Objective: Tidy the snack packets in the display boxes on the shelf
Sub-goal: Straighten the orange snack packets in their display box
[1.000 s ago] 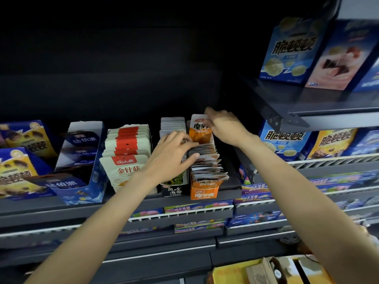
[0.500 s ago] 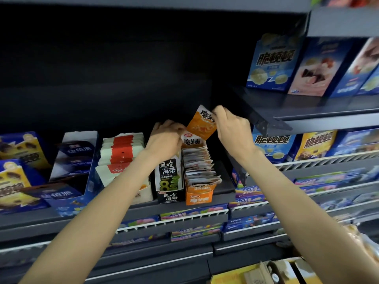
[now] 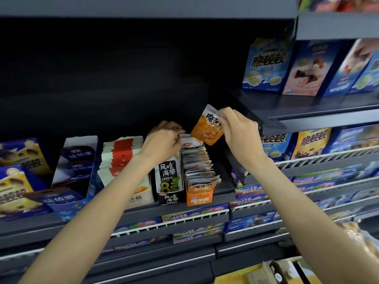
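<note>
Now my right hand [image 3: 239, 130] pinches the top right corner of one orange packet [image 3: 207, 126] between thumb and fingertips, the other fingers curled behind it. The packet hangs free in the air, tilted, its long axis running from upper right down to lower left, printed face toward me. It sits just left of the hand and above the back end of the orange box [image 3: 198, 197].

The relation that matters: the gap I need lies below and slightly left of the packet's lower corner. The row of packets [image 3: 198, 167] in that box stands on edge, fanned and leaning, filling the box from front to back. My judgement: the held packet must be turned upright and lowered at the rear of the row.

My left hand [image 3: 164, 141] is nearer that spot. Its fingers are curled at the back of the row, touching the rearmost packet beside the black seaweed box [image 3: 169, 181]; whether they pinch it or only press it, I cannot tell. It is close to the held packet but not touching it.

Further left on the same shelf [image 3: 223, 193] stand the red-and-white packets [image 3: 121, 152].

Risk, as I judge it: the leaning row may block the slot.
</note>
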{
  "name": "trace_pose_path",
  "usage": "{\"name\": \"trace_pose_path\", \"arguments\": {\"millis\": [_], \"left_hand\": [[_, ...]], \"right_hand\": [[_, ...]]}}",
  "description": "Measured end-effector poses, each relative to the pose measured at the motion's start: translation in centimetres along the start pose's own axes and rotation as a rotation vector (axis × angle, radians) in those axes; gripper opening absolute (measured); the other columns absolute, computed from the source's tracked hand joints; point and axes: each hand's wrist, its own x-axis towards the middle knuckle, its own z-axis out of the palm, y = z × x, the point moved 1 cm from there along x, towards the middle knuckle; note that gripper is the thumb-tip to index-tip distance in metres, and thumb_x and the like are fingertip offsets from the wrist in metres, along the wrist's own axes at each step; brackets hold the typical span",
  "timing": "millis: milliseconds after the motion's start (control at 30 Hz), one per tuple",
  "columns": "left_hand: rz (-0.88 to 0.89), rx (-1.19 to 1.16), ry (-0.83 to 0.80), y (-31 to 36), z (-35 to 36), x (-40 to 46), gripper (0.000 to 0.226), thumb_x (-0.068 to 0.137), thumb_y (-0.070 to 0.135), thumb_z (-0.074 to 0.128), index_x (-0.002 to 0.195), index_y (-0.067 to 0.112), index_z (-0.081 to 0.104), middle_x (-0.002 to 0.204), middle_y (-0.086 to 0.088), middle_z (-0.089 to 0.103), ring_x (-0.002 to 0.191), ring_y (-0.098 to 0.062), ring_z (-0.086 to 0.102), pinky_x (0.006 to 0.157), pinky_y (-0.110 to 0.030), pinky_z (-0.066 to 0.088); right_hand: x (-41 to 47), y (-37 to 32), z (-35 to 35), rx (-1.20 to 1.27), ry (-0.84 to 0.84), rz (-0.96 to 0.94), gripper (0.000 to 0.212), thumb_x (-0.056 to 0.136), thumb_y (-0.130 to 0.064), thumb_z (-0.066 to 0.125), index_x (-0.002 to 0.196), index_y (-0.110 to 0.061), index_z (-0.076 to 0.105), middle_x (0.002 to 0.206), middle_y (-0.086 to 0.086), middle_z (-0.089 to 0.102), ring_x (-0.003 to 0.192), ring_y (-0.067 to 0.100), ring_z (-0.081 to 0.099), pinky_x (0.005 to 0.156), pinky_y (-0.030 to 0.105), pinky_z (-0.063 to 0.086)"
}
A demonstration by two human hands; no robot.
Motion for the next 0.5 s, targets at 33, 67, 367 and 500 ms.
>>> {"name": "trace_pose_path", "arguments": {"millis": [33,67,367,500], "left_hand": [[-0.003,-0.025,0.024,0.0,-0.2,-0.1,0.036,0.095,0.024,0.051,0.13,0.022,0.058,0.135,0.004,0.051,0.129,-0.02,0.038,0.1,-0.036,0.038],[-0.002,-0.036,0.038,0.1,-0.3,-0.2,0.035,0.094,0.024,0.053,0.128,0.022,0.06,0.134,0.005,0.053,0.128,-0.02,0.039,0.098,-0.036,0.04],[-0.069,-0.371,0.174,0.8,-0.8,-0.5,0.03,0.089,0.029,0.063,0.118,0.023,0.057,0.118,0.008,0.06,0.111,-0.012,0.055,0.091,-0.031,0.047],[-0.195,-0.957,0.143,1.8,-2.3,-2.8,0.037,0.082,0.027,0.073,0.111,0.033,0.051,0.115,0.015,0.058,0.104,0.002,0.056,0.085,-0.01,0.045]], "right_hand": [[0.0,-0.2,-0.1,0.028,0.001,0.009,0.027,0.098,-0.019,0.041,0.097,0.0,0.06,0.074,0.01,0.062,0.054,0.027,0.058,0.043,0.038,0.047],[0.0,-0.3,-0.1,0.047,-0.007,0.021,0.029,0.098,-0.02,0.04,0.098,0.0,0.06,0.074,0.01,0.062,0.055,0.027,0.058,0.045,0.039,0.048],[-0.3,-0.1,-1.1,0.126,-0.006,0.091,0.017,0.098,-0.016,0.051,0.102,-0.002,0.061,0.078,0.006,0.066,0.065,0.019,0.064,0.051,0.035,0.05],[-0.5,-0.8,-2.5,0.359,-0.018,0.342,0.018,0.099,-0.023,0.054,0.109,-0.008,0.056,0.094,0.003,0.07,0.068,0.009,0.07,0.051,0.023,0.052]]}}
